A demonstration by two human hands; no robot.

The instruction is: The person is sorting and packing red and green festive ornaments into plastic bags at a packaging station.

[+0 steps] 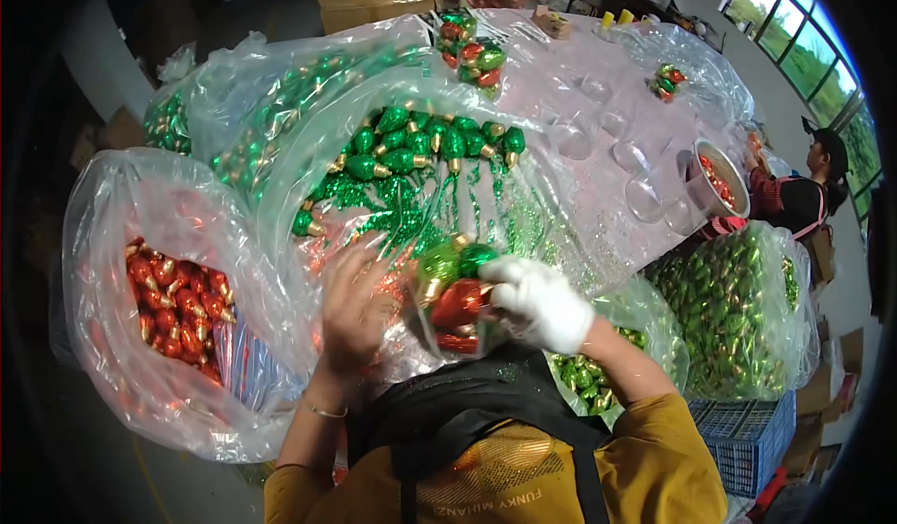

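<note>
A clear pack [455,301] of green and red bulb ornaments sits between both hands, just above the person's chest. The gloved right hand [539,301] closes its fingers on the pack's right side, while the bare left hand [355,307] presses flat against its left side. Behind them lie open bags of green bulbs [411,145] and, at the left, red bulbs [177,309].

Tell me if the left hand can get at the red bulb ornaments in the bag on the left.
Probably yes: the left hand is bare beside that open clear bag, and the red bulb ornaments lie uncovered inside.
</note>
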